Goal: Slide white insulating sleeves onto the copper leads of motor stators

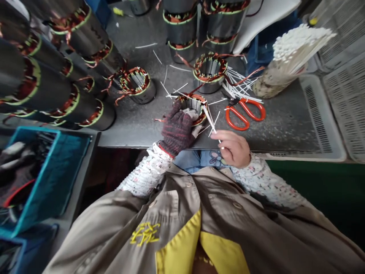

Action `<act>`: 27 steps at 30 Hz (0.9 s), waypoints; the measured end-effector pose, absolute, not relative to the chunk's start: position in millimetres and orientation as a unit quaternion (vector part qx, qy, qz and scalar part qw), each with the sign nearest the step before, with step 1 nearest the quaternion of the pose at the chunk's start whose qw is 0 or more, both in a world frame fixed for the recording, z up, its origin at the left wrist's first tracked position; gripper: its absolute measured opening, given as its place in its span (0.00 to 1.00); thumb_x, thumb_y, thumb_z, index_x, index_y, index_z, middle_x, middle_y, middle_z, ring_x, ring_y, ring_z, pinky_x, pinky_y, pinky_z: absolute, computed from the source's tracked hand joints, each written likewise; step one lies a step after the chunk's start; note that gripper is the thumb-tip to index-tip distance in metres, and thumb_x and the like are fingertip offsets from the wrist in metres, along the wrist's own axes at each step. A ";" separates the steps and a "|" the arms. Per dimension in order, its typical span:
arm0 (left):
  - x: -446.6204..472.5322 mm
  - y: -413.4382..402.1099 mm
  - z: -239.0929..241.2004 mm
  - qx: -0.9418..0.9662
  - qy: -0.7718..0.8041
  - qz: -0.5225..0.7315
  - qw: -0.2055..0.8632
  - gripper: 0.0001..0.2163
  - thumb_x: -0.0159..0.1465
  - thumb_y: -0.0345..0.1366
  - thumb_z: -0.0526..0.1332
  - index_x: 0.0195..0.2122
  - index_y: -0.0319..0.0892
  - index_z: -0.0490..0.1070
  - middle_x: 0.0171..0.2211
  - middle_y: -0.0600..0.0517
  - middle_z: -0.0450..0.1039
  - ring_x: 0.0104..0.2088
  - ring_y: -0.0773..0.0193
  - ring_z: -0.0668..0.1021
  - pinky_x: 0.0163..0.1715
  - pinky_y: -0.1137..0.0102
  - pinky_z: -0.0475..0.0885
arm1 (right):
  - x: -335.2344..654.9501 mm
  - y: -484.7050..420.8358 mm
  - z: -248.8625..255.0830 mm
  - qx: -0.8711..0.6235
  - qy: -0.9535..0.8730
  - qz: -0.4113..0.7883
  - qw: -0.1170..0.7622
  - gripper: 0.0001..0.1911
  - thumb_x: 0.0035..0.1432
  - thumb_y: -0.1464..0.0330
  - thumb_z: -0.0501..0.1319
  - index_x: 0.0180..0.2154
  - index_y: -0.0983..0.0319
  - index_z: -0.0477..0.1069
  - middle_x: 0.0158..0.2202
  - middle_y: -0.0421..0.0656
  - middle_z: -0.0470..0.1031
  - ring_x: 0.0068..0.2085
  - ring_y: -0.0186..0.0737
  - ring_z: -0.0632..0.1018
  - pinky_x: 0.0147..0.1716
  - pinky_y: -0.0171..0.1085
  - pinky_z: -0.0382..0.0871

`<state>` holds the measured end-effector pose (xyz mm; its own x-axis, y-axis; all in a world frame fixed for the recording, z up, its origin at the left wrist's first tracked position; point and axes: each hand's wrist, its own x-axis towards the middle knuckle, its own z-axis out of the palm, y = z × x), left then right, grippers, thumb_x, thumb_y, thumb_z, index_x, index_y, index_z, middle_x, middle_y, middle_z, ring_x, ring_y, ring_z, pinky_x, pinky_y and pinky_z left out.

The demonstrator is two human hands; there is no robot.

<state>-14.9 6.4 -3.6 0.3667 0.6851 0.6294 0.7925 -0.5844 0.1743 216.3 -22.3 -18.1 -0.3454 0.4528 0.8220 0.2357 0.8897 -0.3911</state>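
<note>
My left hand (178, 128), in a dark knitted glove, is wrapped over the near side of a motor stator (192, 104) with copper windings, at the front edge of the grey bench (285, 125). My bare right hand (232, 146) is closed in a pinch on a thin white strip (210, 121) that slants up toward the stator's rim. More white strips stick out of the stator's top.
Orange-handled scissors (245, 113) lie right of the stator beside loose white strips (238, 85). A bundle of white strips (288, 57) lies at the right. Two more stators (138, 84) (209, 72) stand behind; several are stacked at left (65, 87). A blue bin (54, 179) sits lower left.
</note>
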 end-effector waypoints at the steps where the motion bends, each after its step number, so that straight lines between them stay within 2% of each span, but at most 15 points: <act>1: -13.9 5.7 -3.6 -0.820 -0.454 -0.339 0.080 0.16 0.69 0.47 0.61 0.54 0.48 0.70 0.46 0.49 0.82 0.47 0.55 0.82 0.66 0.43 0.69 | 218.7 -22.1 -22.6 -0.201 -0.818 0.105 0.528 0.05 0.64 0.70 0.56 0.36 0.54 0.70 0.39 0.44 0.85 0.42 0.46 0.86 0.38 0.47 0.83; 5: -9.5 3.7 -2.2 -0.812 -0.477 -0.328 0.074 0.29 0.68 0.48 0.62 0.66 0.41 0.62 0.47 0.44 0.81 0.48 0.53 0.82 0.69 0.44 0.66 | 232.0 -20.8 -29.1 -0.209 -0.821 0.094 0.522 0.06 0.60 0.74 0.57 0.36 0.56 0.69 0.33 0.44 0.83 0.34 0.44 0.85 0.33 0.42 0.81; 11: -6.2 2.9 2.9 -0.817 -0.493 -0.284 0.092 0.33 0.68 0.48 0.62 0.67 0.33 0.58 0.43 0.43 0.81 0.47 0.53 0.82 0.69 0.48 0.66 | 219.6 0.1 -20.2 -0.237 -0.822 0.120 0.503 0.08 0.64 0.73 0.56 0.36 0.57 0.72 0.31 0.41 0.82 0.31 0.40 0.82 0.32 0.39 0.78; 15: -6.1 1.3 6.3 -0.813 -0.509 -0.276 0.069 0.35 0.67 0.48 0.62 0.70 0.36 0.56 0.45 0.43 0.81 0.52 0.51 0.81 0.65 0.50 0.70 | 207.6 14.1 -14.3 -0.242 -0.767 0.177 0.567 0.09 0.66 0.70 0.56 0.36 0.56 0.74 0.32 0.41 0.81 0.33 0.41 0.82 0.33 0.42 0.78; 17: -5.8 0.8 6.6 -0.810 -0.514 -0.274 0.064 0.35 0.67 0.48 0.62 0.70 0.35 0.57 0.45 0.43 0.82 0.52 0.51 0.82 0.65 0.51 0.71 | 210.5 12.0 -13.9 -0.229 -0.752 0.178 0.592 0.09 0.66 0.70 0.56 0.37 0.55 0.74 0.32 0.41 0.81 0.34 0.43 0.82 0.33 0.44 0.78; 22: -5.9 1.7 5.8 -0.814 -0.508 -0.274 0.059 0.32 0.68 0.48 0.61 0.69 0.37 0.59 0.43 0.44 0.82 0.49 0.52 0.83 0.68 0.49 0.66 | 232.9 -4.8 -19.1 -0.216 -0.799 0.160 0.538 0.08 0.63 0.73 0.56 0.34 0.57 0.71 0.28 0.40 0.79 0.29 0.39 0.80 0.29 0.40 0.76; 27: -7.8 2.7 5.5 -0.812 -0.503 -0.294 0.028 0.33 0.68 0.48 0.62 0.70 0.41 0.56 0.52 0.42 0.79 0.59 0.48 0.78 0.69 0.48 0.66 | 229.8 0.5 -21.5 -0.251 -0.800 0.184 0.512 0.08 0.62 0.70 0.57 0.31 0.57 0.72 0.27 0.40 0.79 0.28 0.39 0.79 0.30 0.39 0.74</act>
<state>-7.8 2.7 5.5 0.3215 0.8008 0.5054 0.8335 -0.4926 0.2503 229.8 0.5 -21.5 -0.3483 0.5905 0.7280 0.2142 0.8062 -0.5515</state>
